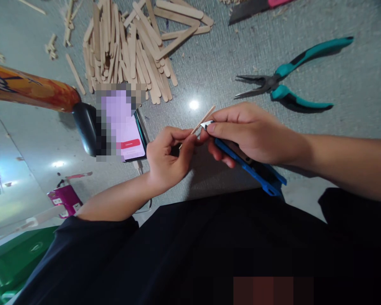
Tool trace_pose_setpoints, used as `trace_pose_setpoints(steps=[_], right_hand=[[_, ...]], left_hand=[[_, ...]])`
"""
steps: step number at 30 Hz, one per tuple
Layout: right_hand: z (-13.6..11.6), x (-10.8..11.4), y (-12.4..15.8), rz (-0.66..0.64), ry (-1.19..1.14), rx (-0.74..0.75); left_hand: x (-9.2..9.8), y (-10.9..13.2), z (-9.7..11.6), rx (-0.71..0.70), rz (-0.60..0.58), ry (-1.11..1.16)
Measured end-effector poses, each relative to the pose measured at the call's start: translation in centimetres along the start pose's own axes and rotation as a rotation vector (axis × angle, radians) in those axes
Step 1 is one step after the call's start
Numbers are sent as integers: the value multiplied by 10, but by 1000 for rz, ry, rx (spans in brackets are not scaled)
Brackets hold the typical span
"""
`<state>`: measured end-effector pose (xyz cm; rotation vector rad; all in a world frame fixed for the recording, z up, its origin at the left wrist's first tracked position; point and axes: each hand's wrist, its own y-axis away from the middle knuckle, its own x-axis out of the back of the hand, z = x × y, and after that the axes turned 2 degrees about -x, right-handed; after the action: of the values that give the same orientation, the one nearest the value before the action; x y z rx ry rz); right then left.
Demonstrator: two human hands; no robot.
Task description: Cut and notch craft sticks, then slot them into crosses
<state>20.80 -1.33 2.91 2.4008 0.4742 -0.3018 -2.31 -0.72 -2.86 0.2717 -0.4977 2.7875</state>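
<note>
My left hand pinches a thin wooden stick that slants up to the right. My right hand is wrapped round a blue utility knife, whose silver blade tip rests against the stick just above my left fingers. Both hands hover over the grey surface, close in front of my dark-clothed lap.
A heap of flat wooden sticks lies at the back. Teal-handled long-nose pliers rest at the right. A phone leans on a black stand beside an orange patterned object. A purple packet sits lower left.
</note>
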Motion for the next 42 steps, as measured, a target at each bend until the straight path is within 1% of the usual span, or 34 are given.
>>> trace_pose_setpoints(steps=[6, 11, 13, 16, 19, 21, 24, 26, 29, 32, 35, 37, 39, 42], right_hand=[[2, 0, -1, -1, 26, 26], [6, 1, -2, -23, 75, 50], [8, 1, -2, -24, 112, 83], [9, 2, -1, 19, 244, 158], [7, 3, 1, 96, 461, 262], [5, 3, 2, 129, 576, 320], [3, 4, 3, 161, 642, 352], [4, 4, 2, 157, 619, 330], [7, 3, 0, 106, 460, 233], [7, 2, -3, 69, 286, 124], [5, 1, -4, 18, 184, 62], [5, 2, -5, -12, 155, 59], [6, 3, -4, -20, 172, 77], [8, 6, -4, -5, 304, 148]], left_hand=[[3, 1, 0, -47, -9, -102], [5, 4, 1, 27, -32, -72], [4, 3, 2, 42, -32, -70], [2, 1, 4, -4, -38, -59], [1, -1, 5, -46, -43, -77], [1, 0, 4, -32, -49, -85], [2, 3, 2, 38, -50, -78], [3, 4, 1, 91, -51, -94], [4, 6, 1, 140, -67, -100], [4, 6, 2, 146, -75, -76], [4, 5, 3, 133, -71, -63], [3, 4, 4, 116, -65, -46], [4, 3, 4, 96, -65, -43], [4, 1, 4, 64, -65, -110]])
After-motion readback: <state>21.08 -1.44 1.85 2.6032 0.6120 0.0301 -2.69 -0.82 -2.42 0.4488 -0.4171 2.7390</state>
